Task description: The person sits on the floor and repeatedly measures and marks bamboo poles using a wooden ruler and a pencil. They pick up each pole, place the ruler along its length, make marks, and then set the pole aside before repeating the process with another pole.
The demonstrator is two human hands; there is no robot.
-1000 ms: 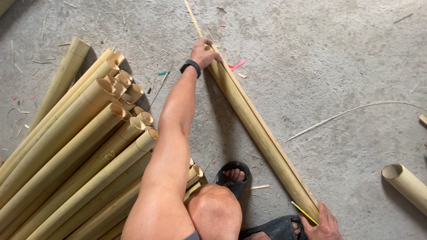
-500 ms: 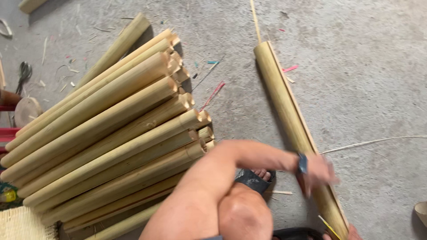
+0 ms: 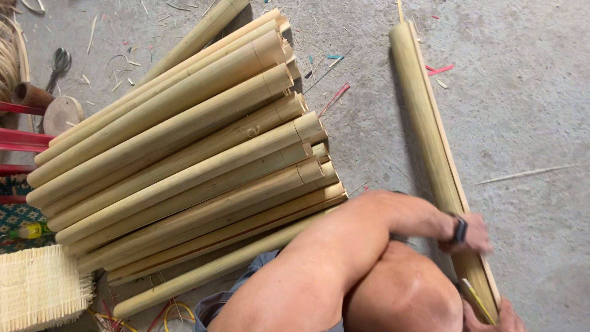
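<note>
**Both hands at the near end of one long bamboo half-culm**

Left hand reaches across the bent knee and lies on the long, pale yellow-green split bamboo culm, close to its near end; the hand is blurred, so I cannot tell whether its fingers curl around the culm or only press on it. A dark wristwatch sits on that wrist. The right hand shows only at the bottom edge, closed around the very end of the same culm together with a thin yellow-handled tool whose kind I cannot make out.

The culm lies on the grey concrete floor to the person's right. Its long axis runs almost straight away from the body, leaning slightly to the left as it goes, with the far end near the top of the view. A thin pale strip runs along its right edge, touching it. The two hands are close together, the right one nearer the body; most of the culm's length stretches out beyond them, unheld.

To the left, well apart from the single culm, lies a stacked pile of round pale bamboo poles, their cut ends facing the gap between pile and culm. Small coloured scraps and splinters dot the floor there. At the far left stand a woven pale basket-like piece, red metal bars and a pair of scissors.
</note>
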